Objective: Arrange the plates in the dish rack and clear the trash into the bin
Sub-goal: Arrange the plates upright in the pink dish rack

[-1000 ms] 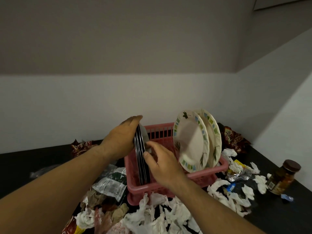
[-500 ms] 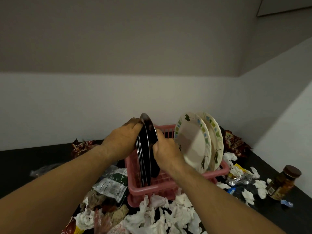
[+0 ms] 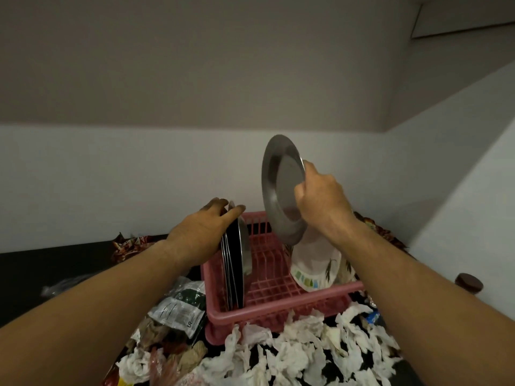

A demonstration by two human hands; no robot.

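Observation:
A pink dish rack point(image 3: 267, 316) stands on the dark counter. My left hand point(image 3: 200, 232) grips the top of a stack of steel plates point(image 3: 235, 263) standing upright at the rack's left end. My right hand point(image 3: 320, 199) holds a single steel plate point(image 3: 278, 188) by its right rim, lifted above the rack's middle and nearly upright. Behind it, patterned white plates point(image 3: 315, 271) lean at the rack's right end, partly hidden by my right forearm. Crumpled white tissues point(image 3: 292, 346) lie in front of the rack.
Printed plastic wrappers point(image 3: 181, 305) and brownish scraps lie left of the rack. Red snack packets point(image 3: 131, 243) sit by the back wall at left, and more lie behind the rack at right. A brown-lidded jar point(image 3: 469, 282) stands at the right, near the side wall.
My right hand has pulled one steel plate out of the stack and raised it up and to the right. My left hand stays on the remaining stack.

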